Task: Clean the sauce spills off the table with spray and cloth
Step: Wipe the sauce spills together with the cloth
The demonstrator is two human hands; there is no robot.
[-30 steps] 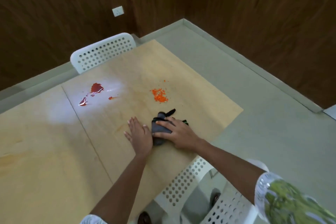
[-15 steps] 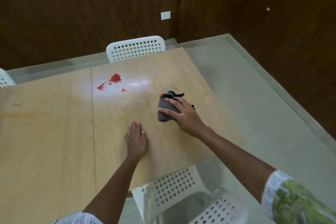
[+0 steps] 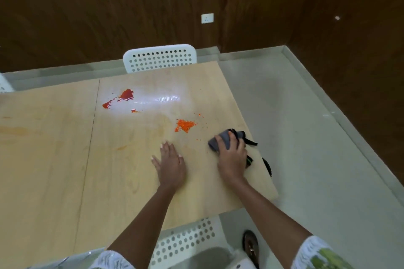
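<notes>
A light wooden table (image 3: 54,159) carries a red sauce spill (image 3: 125,95) near its far middle and a patch of orange crumbs (image 3: 184,125) to the right of it. My right hand (image 3: 231,157) grips a bunched grey cloth (image 3: 220,140) on the table near the right edge, just right of the orange patch. Black straps (image 3: 251,143) trail from the cloth. My left hand (image 3: 170,161) lies flat on the tabletop, fingers spread, left of the cloth. No spray bottle is in view.
A white perforated chair (image 3: 159,57) stands at the far side of the table, another (image 3: 188,240) at the near edge below my arms. A faint orange smear (image 3: 15,131) marks the left tabletop. Grey floor (image 3: 306,137) and dark wooden walls lie to the right.
My right hand has drawn the cloth to the right, off the orange patch, which shows again. The left hand stays flat on the table. The camera view has shifted.
</notes>
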